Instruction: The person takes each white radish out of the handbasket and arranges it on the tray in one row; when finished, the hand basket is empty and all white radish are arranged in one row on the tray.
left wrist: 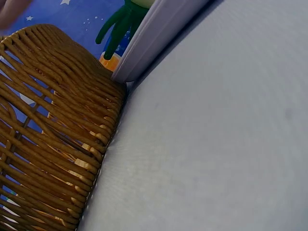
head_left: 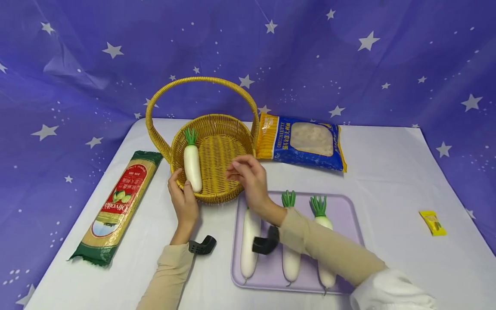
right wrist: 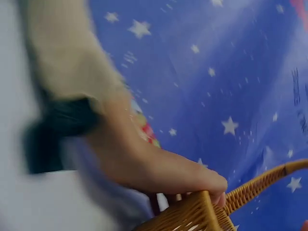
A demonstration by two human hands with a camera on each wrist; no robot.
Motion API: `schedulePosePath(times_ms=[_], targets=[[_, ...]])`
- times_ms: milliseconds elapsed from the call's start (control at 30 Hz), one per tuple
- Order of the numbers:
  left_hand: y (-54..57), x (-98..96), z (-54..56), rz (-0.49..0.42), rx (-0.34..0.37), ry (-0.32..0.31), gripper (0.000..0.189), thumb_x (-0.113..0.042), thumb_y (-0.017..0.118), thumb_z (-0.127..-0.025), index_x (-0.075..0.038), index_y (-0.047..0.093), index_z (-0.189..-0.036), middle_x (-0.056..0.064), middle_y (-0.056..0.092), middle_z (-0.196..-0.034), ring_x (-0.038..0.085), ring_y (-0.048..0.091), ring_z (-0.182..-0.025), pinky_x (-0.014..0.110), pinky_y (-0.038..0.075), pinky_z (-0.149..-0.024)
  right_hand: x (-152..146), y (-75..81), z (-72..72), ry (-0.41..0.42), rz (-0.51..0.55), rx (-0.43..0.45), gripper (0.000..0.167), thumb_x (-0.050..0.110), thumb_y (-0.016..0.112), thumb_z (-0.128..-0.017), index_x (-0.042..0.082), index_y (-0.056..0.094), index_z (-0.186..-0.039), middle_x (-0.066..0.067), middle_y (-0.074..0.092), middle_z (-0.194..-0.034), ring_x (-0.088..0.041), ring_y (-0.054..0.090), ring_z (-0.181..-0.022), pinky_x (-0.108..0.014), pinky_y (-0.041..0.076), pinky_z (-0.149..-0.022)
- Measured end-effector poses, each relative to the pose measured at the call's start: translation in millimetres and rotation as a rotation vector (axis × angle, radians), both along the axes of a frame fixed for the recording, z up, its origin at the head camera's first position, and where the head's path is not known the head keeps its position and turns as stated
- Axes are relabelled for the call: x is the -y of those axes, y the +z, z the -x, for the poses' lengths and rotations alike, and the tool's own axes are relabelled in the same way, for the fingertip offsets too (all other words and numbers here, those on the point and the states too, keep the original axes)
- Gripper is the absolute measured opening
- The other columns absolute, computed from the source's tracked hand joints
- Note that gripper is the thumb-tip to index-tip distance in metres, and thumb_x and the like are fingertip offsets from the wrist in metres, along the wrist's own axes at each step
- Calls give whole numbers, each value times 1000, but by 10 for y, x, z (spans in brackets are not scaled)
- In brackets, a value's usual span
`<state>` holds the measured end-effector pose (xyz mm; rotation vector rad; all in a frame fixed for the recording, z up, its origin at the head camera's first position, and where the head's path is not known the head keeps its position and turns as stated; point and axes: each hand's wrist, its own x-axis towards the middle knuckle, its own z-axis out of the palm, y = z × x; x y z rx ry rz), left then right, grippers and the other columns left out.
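Note:
My left hand grips the near-left rim of a yellow wicker basket with a tall hoop handle. In the right wrist view, the left hand's fingers curl over that rim. Inside the basket, on its left side, lies a white radish with a green top. My right hand hovers over the basket's front right edge, fingers loosely bent, nothing visible in them. Below its forearm, three white radishes lie on a lilac tray; the sleeve and wrist camera partly cover them. The left wrist view shows the basket's woven side.
A spaghetti pack lies left of the basket. Behind the tray rests a blue and orange pasta bag, close to the basket's right side. A small yellow packet lies far right on the white table. A starry purple cloth hangs behind.

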<state>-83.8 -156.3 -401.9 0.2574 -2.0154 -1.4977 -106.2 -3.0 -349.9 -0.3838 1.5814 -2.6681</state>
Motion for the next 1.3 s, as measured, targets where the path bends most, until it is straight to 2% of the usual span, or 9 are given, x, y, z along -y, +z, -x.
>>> schedulePosePath(times_ms=[133,233,467,600,733,867,1000,1133,1300], targets=[[-2,-2,8,-2,6,8,38,0,37,-87,9,38,-124,29,37,-127,35,30,-126,48,19,-106,460,29,346,-42,-19,72,19,15,47,-89,1,56,-97,-12,64,-87,-19,64,-75,-48,50,-76],[-2,-3,12,-5,2,16,38,0,38,-86,9,39,-124,29,37,-126,35,31,-126,48,19,-106,700,0,505,-64,-37,97,30,18,46,-90,-5,54,-106,-24,63,-99,-29,64,-86,-50,47,-83],[14,-7,22,2,8,9,39,1,38,-86,9,38,-124,29,37,-126,35,31,-127,47,20,-106,917,-163,596,-107,-111,271,28,20,47,-90,0,58,-106,-25,61,-105,-38,60,-96,-50,46,-85],[35,4,20,4,4,13,39,1,37,-86,9,38,-124,29,36,-126,35,30,-127,48,19,-106,965,-209,611,-7,-306,385,35,31,54,-88,7,53,-113,-18,57,-111,-30,58,-98,-44,46,-86],[32,-2,13,-2,11,6,39,0,36,-87,9,37,-125,29,35,-127,35,29,-127,48,19,-106,989,-254,603,49,-576,445,62,35,63,-82,10,35,-132,-16,46,-126,-27,50,-112,-41,42,-92],[5,-2,6,-3,15,1,39,0,36,-87,8,37,-125,29,35,-128,34,30,-127,48,20,-105,998,-299,585,49,-738,411,86,28,70,-77,10,16,-142,-21,39,-135,-31,42,-123,-42,37,-99],[-10,18,12,11,12,-1,39,0,36,-87,7,37,-125,29,35,-128,34,30,-127,49,20,-106,1007,-314,573,72,-860,309,95,22,73,-74,12,10,-145,-22,42,-135,-32,44,-121,-41,39,-97],[-18,14,17,17,9,7,39,1,37,-87,6,38,-125,29,36,-127,35,31,-126,49,21,-105,987,-310,564,82,-987,207,97,19,74,-73,19,10,-146,-20,48,-131,-30,51,-114,-38,45,-89],[-16,12,17,14,17,10,39,0,37,-87,6,38,-125,29,36,-127,35,32,-124,50,21,-104,973,-278,563,94,-1064,146,86,16,73,-74,25,24,-143,-13,51,-130,-27,55,-107,-33,47,-78]])
